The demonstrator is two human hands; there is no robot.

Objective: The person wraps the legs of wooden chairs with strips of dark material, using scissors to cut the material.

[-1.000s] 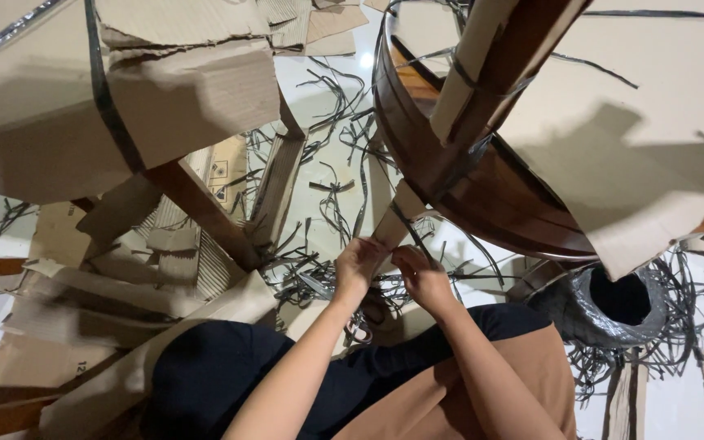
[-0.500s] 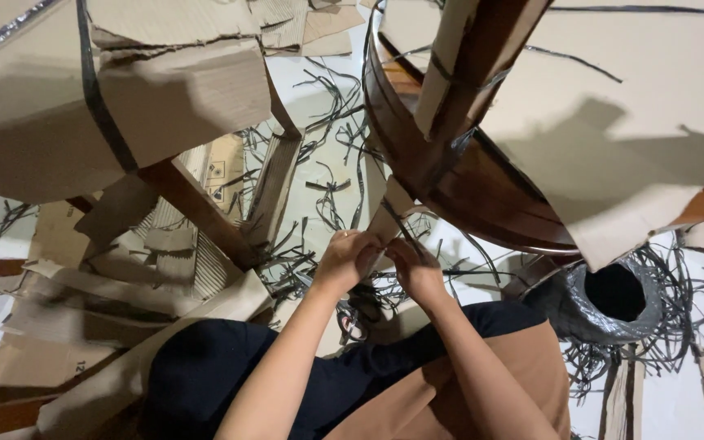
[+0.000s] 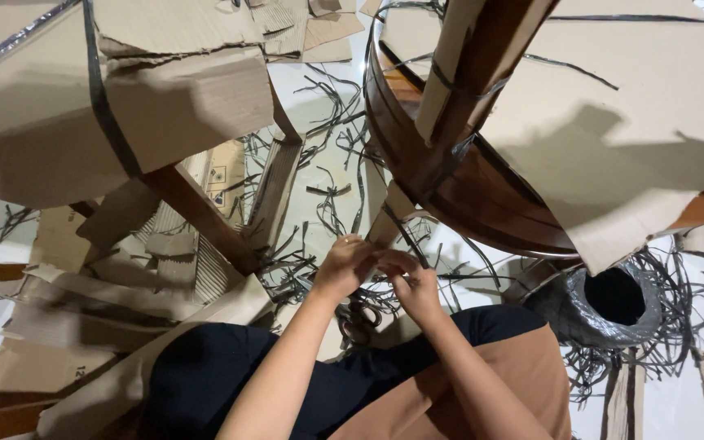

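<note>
Though framed close from the head view, much stays unreadable: fingertips of both hands overlap, so exact grip hidden; cannot tell for sure what sits between them. Left hand (image 3: 342, 265) curled, fingers bent inward, apparently pinching a thin black plastic strap (image 3: 405, 236); right hand (image 3: 417, 285) likewise curled, fingers touching the left's, closed around the same spot. Strap runs up from the fingers along a cardboard-wrapped wooden leg (image 3: 386, 222), just above and touching the hands. Leg's lower end blocked by the hands. Round dark wooden tabletop (image 3: 466, 191) overhead, glossy curved rim, upper face covered by a torn corrugated cardboard sheet (image 3: 613, 130), cut off at frame top and right. Second cardboard-wrapped furniture piece (image 3: 83, 106) upper left, banded by a dark strap, edges ragged, cropped by frame. White floor (image 3: 319, 106) littered with cut strap offcuts (image 3: 332, 191), thin, flat, curling. Roll of black strapping (image 3: 613, 297) at right, hollow centre, partly hidden under the tabletop. Flattened cardboard scraps (image 3: 165, 261) left of the hands, fluted layer exposed. Lap below: dark fabric and brown fabric, cropped.
</note>
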